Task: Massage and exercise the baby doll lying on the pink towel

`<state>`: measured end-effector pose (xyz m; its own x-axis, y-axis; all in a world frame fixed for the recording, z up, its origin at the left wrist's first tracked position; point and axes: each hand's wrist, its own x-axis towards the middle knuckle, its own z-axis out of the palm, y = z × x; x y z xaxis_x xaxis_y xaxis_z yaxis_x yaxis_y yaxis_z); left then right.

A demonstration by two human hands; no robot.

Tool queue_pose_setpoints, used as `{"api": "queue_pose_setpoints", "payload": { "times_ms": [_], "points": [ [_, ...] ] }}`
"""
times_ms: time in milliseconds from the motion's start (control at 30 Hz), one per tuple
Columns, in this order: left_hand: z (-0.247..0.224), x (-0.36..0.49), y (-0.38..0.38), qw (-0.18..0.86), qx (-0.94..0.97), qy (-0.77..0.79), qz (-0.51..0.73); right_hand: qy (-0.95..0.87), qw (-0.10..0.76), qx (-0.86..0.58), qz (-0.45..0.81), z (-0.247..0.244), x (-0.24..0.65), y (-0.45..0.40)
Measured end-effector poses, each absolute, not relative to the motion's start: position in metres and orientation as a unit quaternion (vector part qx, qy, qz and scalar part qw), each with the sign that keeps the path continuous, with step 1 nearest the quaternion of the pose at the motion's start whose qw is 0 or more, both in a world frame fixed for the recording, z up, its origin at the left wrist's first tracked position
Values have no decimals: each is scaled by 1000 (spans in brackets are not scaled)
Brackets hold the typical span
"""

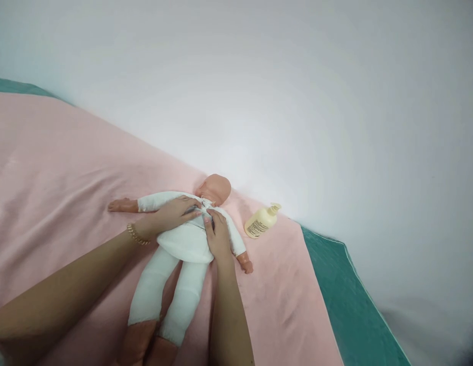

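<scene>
A baby doll [186, 241] with a white cloth body and brown-orange head, hands and lower legs lies stretched out, its arms spread to both sides. My left hand [176, 211], with a beaded bracelet at the wrist, rests on its upper torso with fingers stretched out. Opposite it, my right hand [218, 231] lies along the other side of the torso, fingers extended and the tips close to those of my left hand. Neither hand is wrapped round anything. The doll's feet run out of view at the bottom.
To the right of the doll stands a pale yellow pump bottle [261, 222] with a printed label. A wrinkled pink sheet [61, 168] lies under everything, over a green surface [347, 300] that shows at the right. A plain pale wall [259, 91] rises behind.
</scene>
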<state>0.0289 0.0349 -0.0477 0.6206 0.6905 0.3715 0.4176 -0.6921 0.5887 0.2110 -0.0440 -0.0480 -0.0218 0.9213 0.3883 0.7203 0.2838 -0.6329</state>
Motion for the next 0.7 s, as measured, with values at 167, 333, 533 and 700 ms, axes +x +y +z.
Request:
{"api": "queue_pose_setpoints", "payload": {
  "times_ms": [167, 333, 533, 700],
  "points": [
    [-48, 30, 34, 215, 869, 318, 313, -706, 385, -582, 117, -51, 211, -45],
    [-47, 29, 35, 225, 871, 320, 297, -714, 368, -582, 124, -52, 212, -42],
    [-46, 28, 34, 234, 873, 325, 280, -713, 367, -582, 135, -51, 211, -43],
    [-32, 23, 29, 236, 876, 323, 269, -696, 395, -582, 144, -40, 213, -53]
  ]
}}
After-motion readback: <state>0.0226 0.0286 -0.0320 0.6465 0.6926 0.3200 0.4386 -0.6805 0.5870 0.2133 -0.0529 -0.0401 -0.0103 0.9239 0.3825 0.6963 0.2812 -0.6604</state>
